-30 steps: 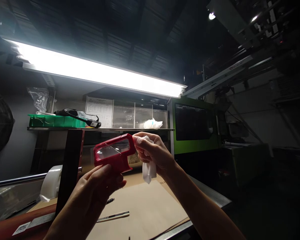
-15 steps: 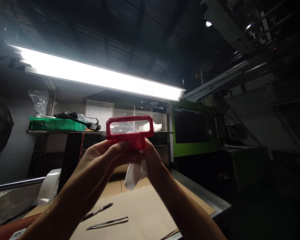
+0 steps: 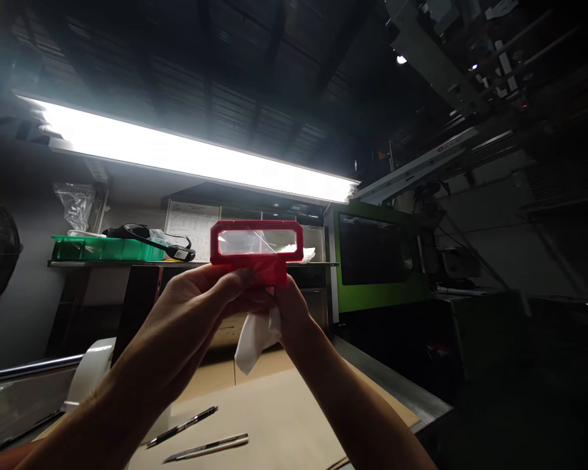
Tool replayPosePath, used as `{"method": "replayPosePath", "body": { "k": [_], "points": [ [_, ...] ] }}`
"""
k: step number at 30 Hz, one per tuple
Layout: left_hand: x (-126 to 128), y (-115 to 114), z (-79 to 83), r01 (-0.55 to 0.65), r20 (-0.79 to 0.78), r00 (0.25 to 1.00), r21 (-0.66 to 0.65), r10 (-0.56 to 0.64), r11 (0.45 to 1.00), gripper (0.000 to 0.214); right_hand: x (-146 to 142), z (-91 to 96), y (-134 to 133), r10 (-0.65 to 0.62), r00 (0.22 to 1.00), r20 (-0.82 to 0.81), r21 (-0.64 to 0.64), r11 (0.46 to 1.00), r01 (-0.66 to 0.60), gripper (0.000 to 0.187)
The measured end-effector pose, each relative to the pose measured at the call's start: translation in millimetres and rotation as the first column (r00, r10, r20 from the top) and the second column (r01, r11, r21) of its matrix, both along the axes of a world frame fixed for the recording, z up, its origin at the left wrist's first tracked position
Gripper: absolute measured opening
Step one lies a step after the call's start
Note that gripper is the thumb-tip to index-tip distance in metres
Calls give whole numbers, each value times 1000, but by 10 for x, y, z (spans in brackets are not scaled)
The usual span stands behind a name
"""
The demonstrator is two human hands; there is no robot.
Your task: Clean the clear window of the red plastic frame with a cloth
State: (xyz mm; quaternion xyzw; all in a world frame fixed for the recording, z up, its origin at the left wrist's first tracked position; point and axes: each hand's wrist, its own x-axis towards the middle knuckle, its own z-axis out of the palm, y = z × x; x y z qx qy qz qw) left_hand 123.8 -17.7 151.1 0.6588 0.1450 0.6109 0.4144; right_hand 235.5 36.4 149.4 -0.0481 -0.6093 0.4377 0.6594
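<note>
A red plastic frame (image 3: 214, 241) with a long clear window is held up before me, under the lamp. My left hand (image 3: 210, 297) pinches its lower red part, thumb on the near face. Behind that lower part, my right hand (image 3: 291, 307) is closed at the right side; most of its fingers are hidden. A white cloth or tissue (image 3: 255, 339) hangs down from between my hands, its upper end gathered at the right hand. Whether the right fingers also grip the frame is hard to make out.
A pen (image 3: 181, 427) and a craft knife (image 3: 206, 448) lie on the cardboard-covered bench (image 3: 274, 411). Behind, a shelf (image 3: 127, 264) carries a green tray (image 3: 85, 248) and a black strapped device (image 3: 176, 251). A bright tube lamp (image 3: 200, 153) hangs above; a green machine (image 3: 372, 297) stands right.
The red frame has tilted slightly, its window now appearing more level and a little higher against the shelf. Both hands keep their hold. The whole view has shifted slightly.
</note>
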Motion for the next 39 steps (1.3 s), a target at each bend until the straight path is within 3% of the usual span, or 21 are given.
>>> {"method": "replayPosePath", "body": {
  "k": [6,39],
  "points": [
    [0,13,3,-11,-2,1000,4,11,1000,35,8,-13,54,88,996,25,-44,995,-87,25],
    [-46,14,-31,-15,12,1000,-7,15,1000,36,-66,-41,117,69,997,39,-45,997,-68,30]
  ]
}}
